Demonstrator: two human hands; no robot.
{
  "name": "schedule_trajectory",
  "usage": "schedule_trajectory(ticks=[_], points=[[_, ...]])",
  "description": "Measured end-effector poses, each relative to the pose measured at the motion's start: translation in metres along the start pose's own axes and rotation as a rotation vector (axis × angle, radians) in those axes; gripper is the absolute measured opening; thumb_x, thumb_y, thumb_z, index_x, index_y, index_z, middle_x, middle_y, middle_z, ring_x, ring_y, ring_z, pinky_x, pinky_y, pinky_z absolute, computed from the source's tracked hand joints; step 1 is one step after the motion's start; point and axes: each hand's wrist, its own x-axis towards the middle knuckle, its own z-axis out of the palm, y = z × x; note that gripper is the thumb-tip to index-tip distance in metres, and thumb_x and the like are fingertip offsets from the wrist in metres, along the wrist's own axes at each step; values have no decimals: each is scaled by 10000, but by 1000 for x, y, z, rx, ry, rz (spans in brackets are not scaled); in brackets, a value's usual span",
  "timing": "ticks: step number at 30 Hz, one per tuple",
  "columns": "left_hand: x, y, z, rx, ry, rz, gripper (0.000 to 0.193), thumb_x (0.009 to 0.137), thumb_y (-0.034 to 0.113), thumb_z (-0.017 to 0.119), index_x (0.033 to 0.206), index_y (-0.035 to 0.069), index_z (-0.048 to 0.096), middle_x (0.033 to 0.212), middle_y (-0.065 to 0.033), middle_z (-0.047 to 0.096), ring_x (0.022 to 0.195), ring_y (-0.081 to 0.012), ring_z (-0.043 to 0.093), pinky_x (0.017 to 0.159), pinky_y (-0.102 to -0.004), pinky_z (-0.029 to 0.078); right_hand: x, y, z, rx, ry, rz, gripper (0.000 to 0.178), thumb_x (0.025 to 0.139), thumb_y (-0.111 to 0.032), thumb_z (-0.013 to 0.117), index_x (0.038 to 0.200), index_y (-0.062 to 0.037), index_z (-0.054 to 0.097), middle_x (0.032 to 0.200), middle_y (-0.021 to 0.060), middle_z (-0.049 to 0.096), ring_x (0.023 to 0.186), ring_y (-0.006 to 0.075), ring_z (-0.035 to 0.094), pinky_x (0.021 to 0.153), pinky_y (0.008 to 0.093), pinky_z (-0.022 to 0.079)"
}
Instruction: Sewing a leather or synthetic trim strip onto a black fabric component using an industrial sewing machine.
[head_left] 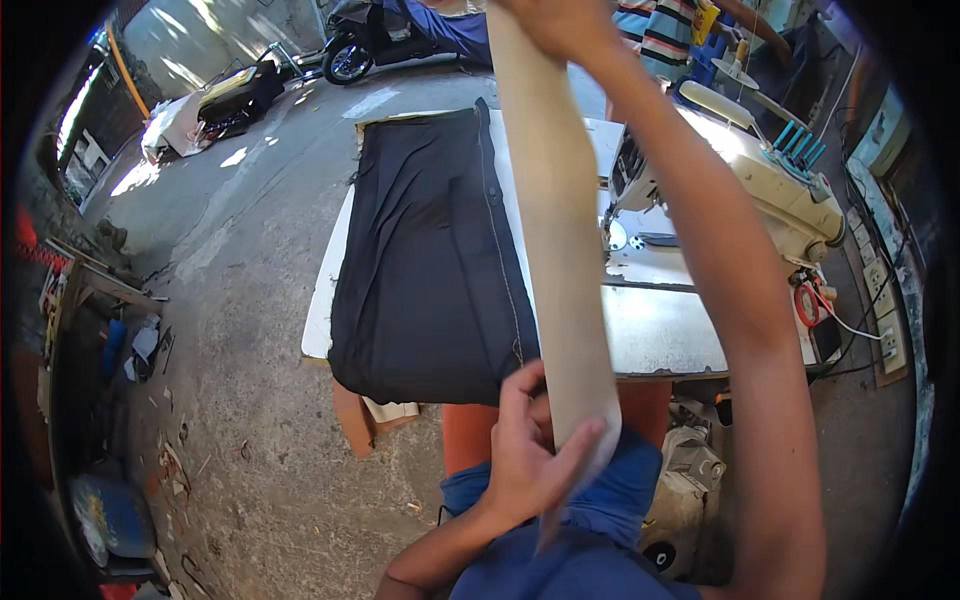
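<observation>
A long beige strip, which looks like cloth, (555,215) is stretched upright in front of me between my two hands. Its lower end bends over my lap, where my left hand (540,455) is closed around it with the thumb in front. High at the top edge of the view, my right hand (565,30) grips the upper end; some fingers are cut off or hidden. Behind the strip, a folded black piece of cloth (430,260) with a stitched edge lies on the white table (660,325). A white sewing machine (740,150) stands at the right, partly behind my right forearm.
Cables, a red tape roll (806,304) and wall sockets (884,300) are at the right. Another person in a striped shirt (665,35) is beyond the machine. A motor scooter (350,55) stands at the back. A blue container (115,515) sits on the floor, lower left.
</observation>
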Motion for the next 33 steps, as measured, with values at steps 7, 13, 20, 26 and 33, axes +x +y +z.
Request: schedule_trajectory(ticks=[7,13,20,26,33], points=[[33,-24,-25,497,71,52,698,978,-21,748,1600,-7,430,950,-111,725,634,-138,628,571,-264,481,-159,25,104,-287,-378,189,278,985,-175,587,1150,40,651,1002,273,752,914,509,737,818,572,599],[23,-40,-25,567,9,81,408,962,-51,749,1364,-8,700,952,-89,711,611,-124,561,568,-276,479,-245,28,92,-282,-666,256,433,1125,-253,461,1431,33,574,1511,287,588,1428,490,512,1181,631,405],[2,-53,-26,514,86,87,279,948,-85,759,1223,-44,778,949,-76,727,683,-105,600,620,-222,491,-244,42,83,-69,-749,376,504,1175,-269,408,1571,28,506,1749,251,386,1687,408,220,1351,645,183],[-40,-68,-69,935,109,484,308,900,-94,790,1194,-8,778,1104,-121,755,787,-186,673,655,-257,546,-272,13,-15,332,-758,216,461,1099,-183,574,1515,16,585,1691,240,489,1537,400,504,1290,575,377],[-16,-118,-113,1415,347,766,520,817,1,837,1300,136,697,1462,-205,607,1330,-394,579,1181,-566,445,-327,-31,-109,126,-973,-168,591,967,-151,661,1548,-77,578,1688,193,505,1538,381,498,1222,623,411]])
